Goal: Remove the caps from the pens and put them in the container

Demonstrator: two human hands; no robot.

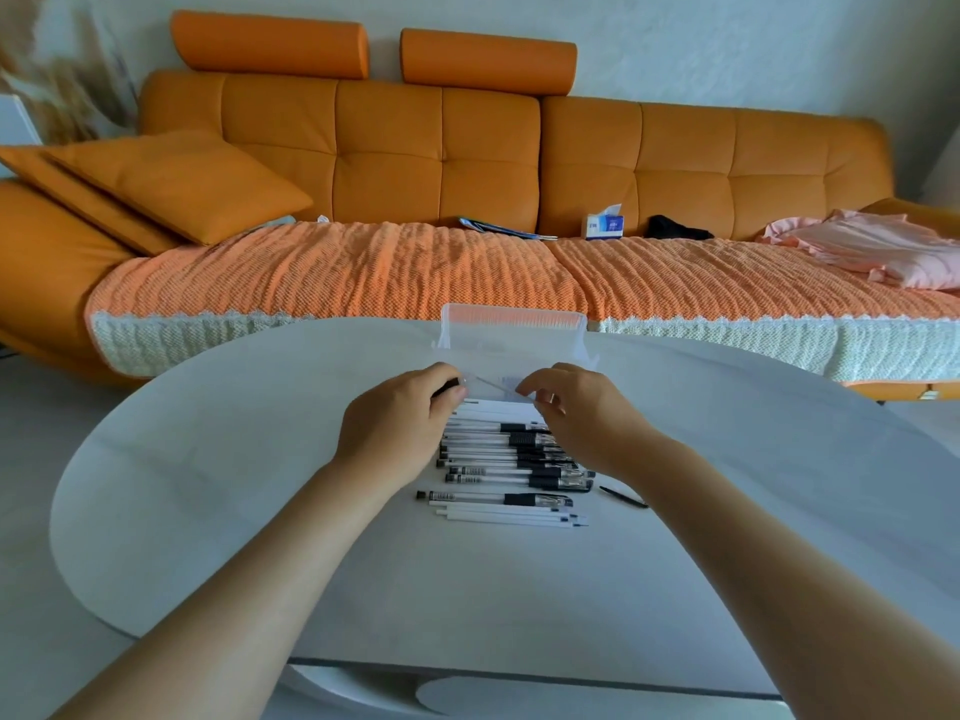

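A pile of several pens (pixel 511 467) with clear barrels and black grips lies on the white table (pixel 260 485), with a few white pens at its near edge. Behind the pile stands a clear plastic container (pixel 511 330) with its lid up. My left hand (pixel 400 418) grips the dark end of one clear pen (pixel 493 388), held crosswise just above the pile in front of the container. My right hand (pixel 576 413) pinches the other end of that same pen with thumb and forefinger.
One black pen part (pixel 623 496) lies alone to the right of the pile. An orange sofa (pixel 415 163) with a knitted cover runs behind the table, carrying a tissue box (pixel 605 224), a booklet, dark cloth and pink fabric (pixel 872 246).
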